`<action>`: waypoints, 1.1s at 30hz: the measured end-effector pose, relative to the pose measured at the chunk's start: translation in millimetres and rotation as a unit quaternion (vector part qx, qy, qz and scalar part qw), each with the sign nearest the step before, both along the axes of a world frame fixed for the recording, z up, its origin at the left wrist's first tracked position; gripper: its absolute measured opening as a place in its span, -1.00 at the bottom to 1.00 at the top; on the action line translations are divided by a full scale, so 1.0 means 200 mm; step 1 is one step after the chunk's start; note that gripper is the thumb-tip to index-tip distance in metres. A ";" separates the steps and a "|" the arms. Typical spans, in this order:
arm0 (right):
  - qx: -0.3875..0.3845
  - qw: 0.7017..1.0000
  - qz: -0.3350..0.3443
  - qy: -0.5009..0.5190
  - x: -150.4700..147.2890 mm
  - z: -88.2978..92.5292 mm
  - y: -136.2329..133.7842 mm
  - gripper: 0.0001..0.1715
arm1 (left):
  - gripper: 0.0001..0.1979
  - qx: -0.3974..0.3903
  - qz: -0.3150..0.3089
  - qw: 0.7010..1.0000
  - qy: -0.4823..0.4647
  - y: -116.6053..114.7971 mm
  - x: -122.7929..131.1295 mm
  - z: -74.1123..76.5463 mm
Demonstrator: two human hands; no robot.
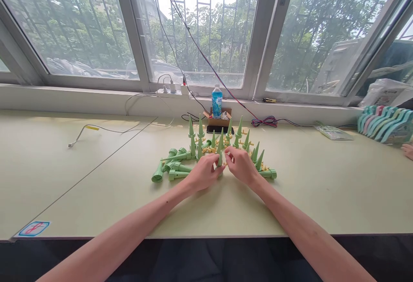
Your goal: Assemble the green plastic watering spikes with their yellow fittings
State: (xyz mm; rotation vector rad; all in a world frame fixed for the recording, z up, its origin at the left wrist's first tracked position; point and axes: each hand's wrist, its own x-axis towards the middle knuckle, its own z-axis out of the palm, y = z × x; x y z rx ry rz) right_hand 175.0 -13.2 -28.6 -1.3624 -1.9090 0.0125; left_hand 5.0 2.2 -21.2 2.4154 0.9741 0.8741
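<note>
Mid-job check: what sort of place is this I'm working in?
Probably a small assembly workshop: a long pale-green workbench runs under barred windows, a batch of identical green plastic cone spikes stands and lies on it, and the left hand and right hand meet at one upright spike.

Small green cone spike [220, 159], upright, tip up, pinched between my fingers [213, 165], just before the blue bottle [217, 101]
</note>
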 end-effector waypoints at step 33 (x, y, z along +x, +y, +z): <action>-0.005 1.000 0.004 -0.010 -0.01 0.01 -0.01 -0.84 | -0.83 0.002 -0.024 1.000 0.012 0.00 0.00 0.01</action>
